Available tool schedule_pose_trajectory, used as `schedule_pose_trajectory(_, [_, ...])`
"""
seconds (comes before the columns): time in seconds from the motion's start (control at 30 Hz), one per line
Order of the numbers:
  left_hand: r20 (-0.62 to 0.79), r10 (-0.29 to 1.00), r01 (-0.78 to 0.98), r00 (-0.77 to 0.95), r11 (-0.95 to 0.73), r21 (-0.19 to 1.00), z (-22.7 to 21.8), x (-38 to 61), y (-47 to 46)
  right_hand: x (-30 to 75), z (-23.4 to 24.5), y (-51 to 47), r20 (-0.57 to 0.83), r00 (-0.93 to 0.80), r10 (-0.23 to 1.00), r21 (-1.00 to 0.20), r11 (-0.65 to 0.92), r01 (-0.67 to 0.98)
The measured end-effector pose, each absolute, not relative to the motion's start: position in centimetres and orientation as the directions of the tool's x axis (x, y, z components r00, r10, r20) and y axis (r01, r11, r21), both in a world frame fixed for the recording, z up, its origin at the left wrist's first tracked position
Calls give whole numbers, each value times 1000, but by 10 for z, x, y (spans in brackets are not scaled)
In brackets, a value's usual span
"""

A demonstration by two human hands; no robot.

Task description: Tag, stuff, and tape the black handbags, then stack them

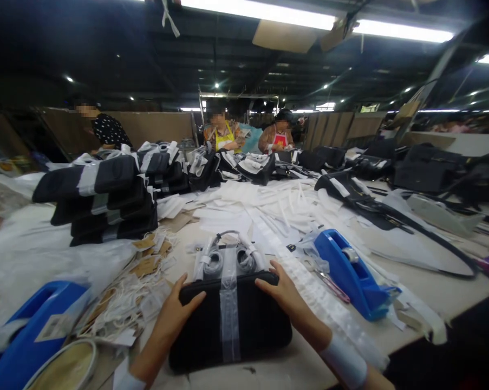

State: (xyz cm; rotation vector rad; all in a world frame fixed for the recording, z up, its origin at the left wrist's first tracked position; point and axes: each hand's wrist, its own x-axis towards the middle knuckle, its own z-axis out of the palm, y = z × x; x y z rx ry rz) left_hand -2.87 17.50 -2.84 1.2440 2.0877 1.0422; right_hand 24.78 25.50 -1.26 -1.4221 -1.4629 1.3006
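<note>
A black handbag [257, 319] lies at the table's near edge, with a strip of clear plastic wrapped down its middle. Its handle [229, 234] stands up at the far side, bound in white wrapping, with coiled, wrapped straps beneath. My left hand [178, 310] grips the bag's upper left corner, thumb on top. At the upper right corner my right hand [284, 290] holds it the same way, fingers behind the edge. To the right stands a blue tape dispenser [345, 273], with pink-handled scissors [336, 287] beside it.
Stacked black bags [106, 200] rise at the left. Stringed tags [126, 303] and a second blue dispenser [37, 325] lie nearer. White sheets [244, 200] cover the table's middle; more black bags [256, 165] line the back. Co-workers [223, 135] are beyond.
</note>
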Motion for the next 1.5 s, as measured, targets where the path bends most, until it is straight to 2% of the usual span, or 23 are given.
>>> schedule_pose_trajectory(0.1, [-148, 877, 393, -458, 348, 851, -12, -26, 171, 250, -10, 254, -124, -157, 980, -972, -88, 217])
schedule_pose_trajectory(0.23, [-174, 851, 326, -495, 367, 871, -3, -11, 147, 261, -8, 252, -91, -256, 962, -983, -46, 176])
schedule_pose_trajectory(0.37, [-229, 823, 269, -520, 411, 871, -2, 10, 113, 275, -11, 249, -124, -356, 926, -982, -63, 177])
schedule_pose_trajectory(0.5, [-216, 803, 202, -555, 382, 902, -5, 27, 96, 283, -19, 248, -152, -367, 918, -973, -73, 219])
schedule_pose_trajectory(0.6, [-194, 810, 175, -553, 341, 924, -8, 30, 92, 286, -22, 246, -114, -371, 922, -967, -18, 253])
schedule_pose_trajectory(0.7, [-141, 816, 211, -561, 305, 929, -12, 28, 90, 291, -23, 243, -40, -346, 937, -966, 52, 252])
schedule_pose_trajectory(0.9, [-110, 839, 216, -533, 260, 941, -7, 16, 87, 307, -24, 240, -60, -186, 981, -981, -23, 194])
schedule_pose_trajectory(1.07, [-71, 837, 270, -542, 254, 929, 0, 5, 91, 312, -26, 243, 33, -120, 992, -991, 48, 124])
schedule_pose_trajectory(1.27, [171, 855, 574, -489, 168, 802, -1, -1, 104, 300, -34, 250, -86, -61, 994, -996, -88, -22])
schedule_pose_trajectory(1.4, [381, 851, 795, -362, 68, 603, 10, 8, 114, 295, -33, 247, -97, -29, 995, -992, -99, -81])
schedule_pose_trajectory(1.5, [461, 866, 887, -194, -46, 460, 24, 21, 124, 295, -29, 241, -50, -7, 999, -997, -50, -66])
